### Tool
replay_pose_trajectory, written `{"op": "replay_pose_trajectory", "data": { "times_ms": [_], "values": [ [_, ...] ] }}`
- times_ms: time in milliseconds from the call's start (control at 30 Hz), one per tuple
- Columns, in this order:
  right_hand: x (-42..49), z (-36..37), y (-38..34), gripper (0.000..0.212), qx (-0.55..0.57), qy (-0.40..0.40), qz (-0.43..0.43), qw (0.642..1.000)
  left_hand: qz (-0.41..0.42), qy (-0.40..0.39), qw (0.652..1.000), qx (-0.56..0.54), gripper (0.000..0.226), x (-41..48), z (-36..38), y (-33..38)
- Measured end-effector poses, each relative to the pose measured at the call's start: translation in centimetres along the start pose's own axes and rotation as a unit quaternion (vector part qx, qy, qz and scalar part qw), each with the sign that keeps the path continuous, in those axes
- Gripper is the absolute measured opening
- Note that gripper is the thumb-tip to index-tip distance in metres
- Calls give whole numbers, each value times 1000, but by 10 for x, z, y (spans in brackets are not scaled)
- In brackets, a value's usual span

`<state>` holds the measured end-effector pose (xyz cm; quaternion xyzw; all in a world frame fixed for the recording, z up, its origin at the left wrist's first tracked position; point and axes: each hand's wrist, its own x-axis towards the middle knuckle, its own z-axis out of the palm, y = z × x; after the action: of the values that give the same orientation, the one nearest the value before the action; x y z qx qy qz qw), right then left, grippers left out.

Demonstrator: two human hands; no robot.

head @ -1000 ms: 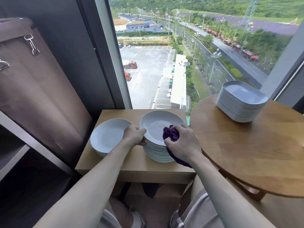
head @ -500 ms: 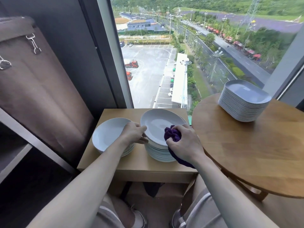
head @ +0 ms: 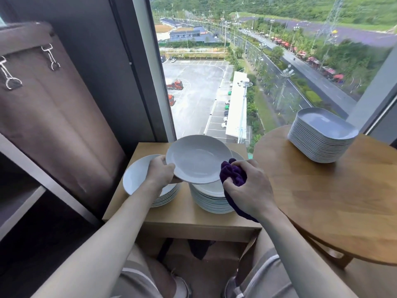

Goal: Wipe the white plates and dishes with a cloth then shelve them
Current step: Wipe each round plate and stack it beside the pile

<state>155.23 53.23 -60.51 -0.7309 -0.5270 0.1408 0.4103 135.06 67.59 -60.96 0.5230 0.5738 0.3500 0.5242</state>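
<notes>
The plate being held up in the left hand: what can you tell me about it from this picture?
The lifted plate is round, plain white and glossy, probably ceramic, with a shallow well and a broad rim. It looks clean and unchipped. The left hand pinches its left rim, holding it tilted slightly above the right stack of plates on the small wooden table. The purple cloth, bunched in the right hand, sits at its lower right edge; whether it touches is unclear.
</notes>
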Motion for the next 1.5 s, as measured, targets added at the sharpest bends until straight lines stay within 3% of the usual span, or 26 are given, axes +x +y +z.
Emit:
{"op": "replay_pose_trajectory", "data": {
  "times_ms": [167,433,700,900,1033,1167,1500],
  "values": [
    [2,3,-8,37,11,10,-13,1000,-3,57,998,-14,36,5,-42,-8],
    [-2,21,-12,20,21,-25,-16,999,-54,182,976,-105,39,16,-91,-42],
    [-5,28,-11,37,0,-44,-7,999,-79,226,966,-95,43,15,-98,-78],
    [-4,31,-5,27,-4,-45,2,999,-68,224,972,-23,41,27,-101,-96],
    [-4,34,-2,24,-10,-44,8,999,-35,225,960,162,28,28,-101,-93],
    [-3,35,1,24,-12,-44,9,999,-36,190,935,296,32,33,-106,-90],
    [-3,33,6,21,-4,-41,9,999,-79,156,936,305,39,29,-104,-102]
  ]
}}
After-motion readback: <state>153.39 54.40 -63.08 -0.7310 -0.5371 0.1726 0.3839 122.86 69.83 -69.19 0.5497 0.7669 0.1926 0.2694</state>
